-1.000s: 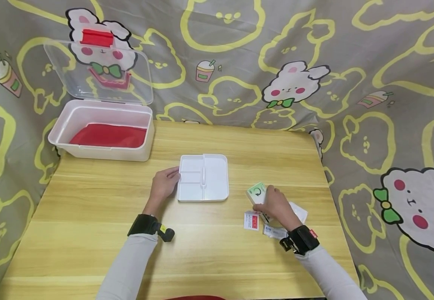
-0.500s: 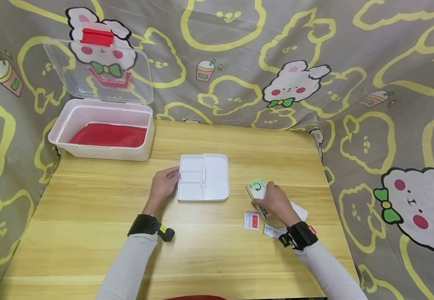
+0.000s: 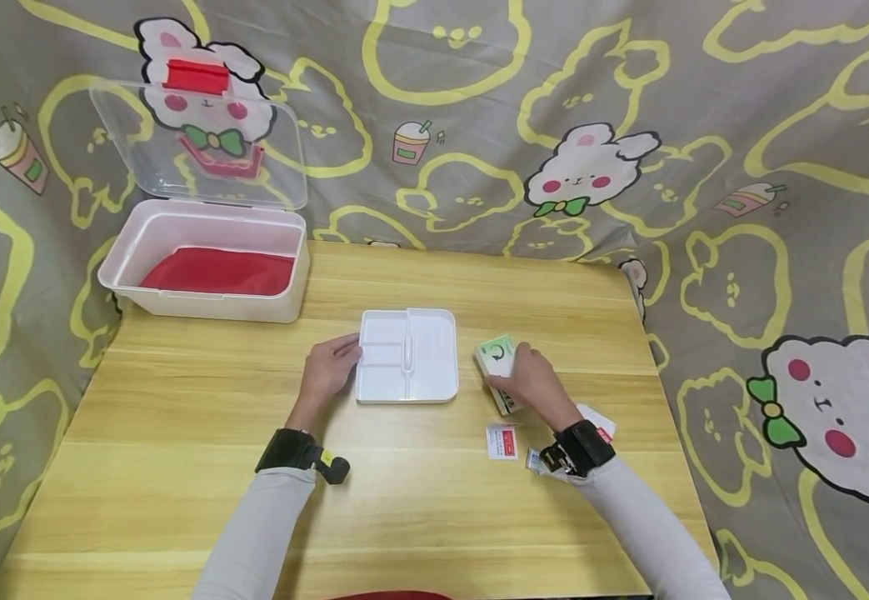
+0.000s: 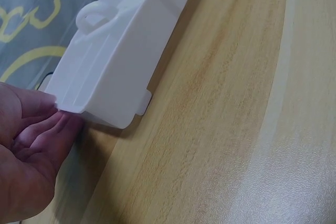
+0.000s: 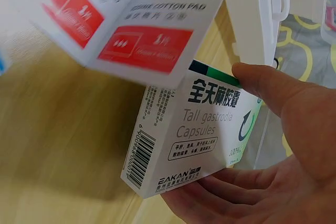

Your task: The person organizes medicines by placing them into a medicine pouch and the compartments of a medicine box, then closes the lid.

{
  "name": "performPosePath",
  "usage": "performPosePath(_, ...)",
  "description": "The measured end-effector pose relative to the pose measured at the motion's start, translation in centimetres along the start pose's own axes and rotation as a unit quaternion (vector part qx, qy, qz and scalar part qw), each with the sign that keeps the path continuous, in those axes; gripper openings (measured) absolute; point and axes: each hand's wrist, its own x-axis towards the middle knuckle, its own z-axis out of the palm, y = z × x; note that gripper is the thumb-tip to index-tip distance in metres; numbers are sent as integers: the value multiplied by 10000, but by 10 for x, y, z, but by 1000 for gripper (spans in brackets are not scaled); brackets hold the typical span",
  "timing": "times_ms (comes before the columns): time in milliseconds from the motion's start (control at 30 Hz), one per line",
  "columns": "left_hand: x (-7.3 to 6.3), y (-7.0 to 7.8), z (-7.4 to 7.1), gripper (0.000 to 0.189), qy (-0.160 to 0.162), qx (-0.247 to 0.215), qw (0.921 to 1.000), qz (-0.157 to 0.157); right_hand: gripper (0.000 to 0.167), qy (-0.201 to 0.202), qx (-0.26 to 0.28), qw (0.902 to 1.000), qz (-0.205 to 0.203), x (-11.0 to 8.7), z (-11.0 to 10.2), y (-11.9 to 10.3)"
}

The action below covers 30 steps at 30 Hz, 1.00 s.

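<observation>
My right hand (image 3: 535, 382) grips a white and green medicine capsule box (image 5: 194, 129) between thumb and fingers, to the right of the white divided tray (image 3: 434, 354). "Tall gastrodia Capsules" is printed on the box. At the tray's left edge my left hand (image 3: 327, 369) pinches the rim, with the thumb (image 4: 39, 102) at the top and the fingers curled below it. The tray has several compartments and a small raised handle (image 4: 94, 17) in its middle. Red and white cotton pad packets (image 5: 152, 35) stand out in front of the box in the right wrist view.
A red and white packet (image 3: 502, 442) lies nearer me than the box. Beside the right wrist are a silvery packet (image 3: 535, 462), partly hidden, and a white packet (image 3: 597, 421). An open-lidded clear plastic bin (image 3: 295, 283) with red material inside stands back left. Patterned cloth (image 3: 464, 100) hangs behind the table.
My right hand has moved left and away from me with the capsule box, closer to the tray, uncovering more of the table near the packets. The left hand and tray have stayed put.
</observation>
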Motion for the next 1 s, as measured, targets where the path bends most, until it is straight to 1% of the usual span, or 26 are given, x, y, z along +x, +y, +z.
performPosePath(200,-1,2,-1,40,-32,14,10000,-1,85,-2,55,10000,-82,4,-3,-18)
performPosePath(367,0,2,-2,40,-31,10,10000,27,82,-19,32,9998,-181,5,-14,-43)
performPosePath(567,-1,2,-2,40,-52,40,10000,50,78,50,-140,9988,-473,6,-22,-74)
performPosePath(667,-1,2,-3,40,-30,53,10000,63,72,63,-242,9977,-631,8,-25,-88)
performPosePath(833,-2,2,-3,40,-24,46,9999,93,61,107,-512,9954,-804,11,-24,-104)
performPosePath(1000,-3,3,-2,40,-38,59,9999,79,58,-30,-586,9944,-877,14,-17,-113)
